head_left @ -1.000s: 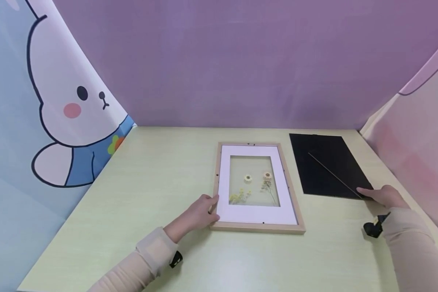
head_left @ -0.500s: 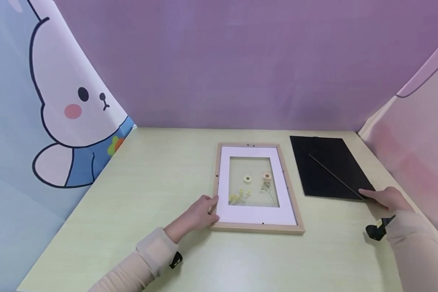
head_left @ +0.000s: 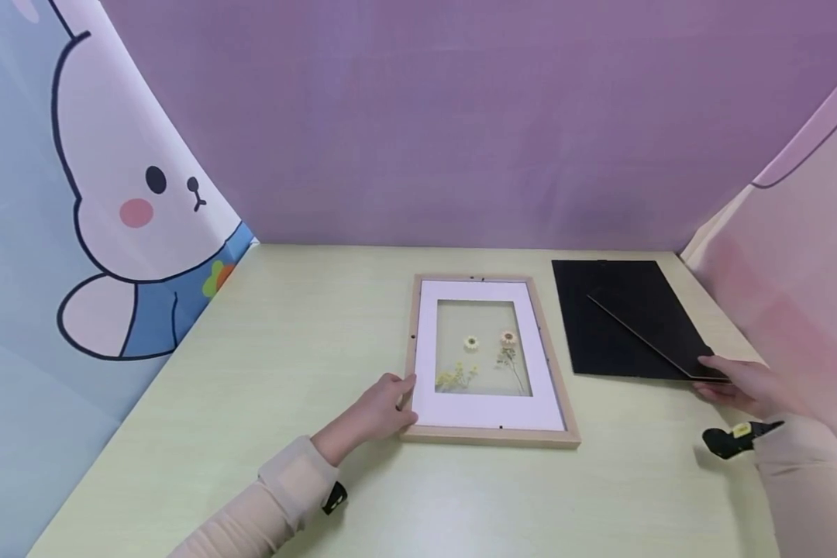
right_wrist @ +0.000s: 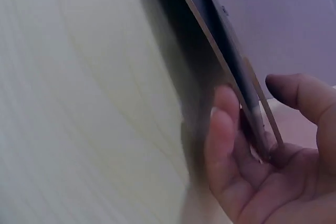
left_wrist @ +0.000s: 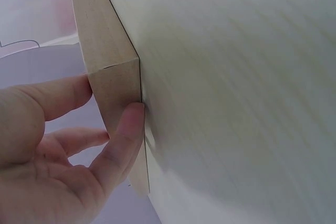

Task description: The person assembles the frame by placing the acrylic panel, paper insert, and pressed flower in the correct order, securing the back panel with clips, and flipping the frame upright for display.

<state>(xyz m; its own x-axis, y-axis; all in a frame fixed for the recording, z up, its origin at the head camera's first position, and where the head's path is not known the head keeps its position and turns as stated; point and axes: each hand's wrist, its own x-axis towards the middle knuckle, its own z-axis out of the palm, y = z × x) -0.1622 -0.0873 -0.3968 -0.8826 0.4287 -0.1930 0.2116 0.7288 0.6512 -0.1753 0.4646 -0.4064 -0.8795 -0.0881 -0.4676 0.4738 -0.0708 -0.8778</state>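
Observation:
A light wood picture frame lies on the table, with a white mat around a clear window of pressed flowers. My left hand grips the frame's left side near its lower corner; the left wrist view shows fingertips against the wooden side. To the right is a black backing board with a second thin dark piece on it, whose pale edge runs diagonally. My right hand holds the near right corner, thumb above and fingers beneath. Bent fingers show under the board's edge.
The pale wood-grain table reaches back to a purple backdrop. At the left stands a blue panel with a cartoon rabbit. A pink panel borders the right side, close to my right hand.
My right hand has shifted slightly right, and its fingers now show below the board's corner. The thin piece's near edge has become visible at that corner. My left hand and the frame stay put.

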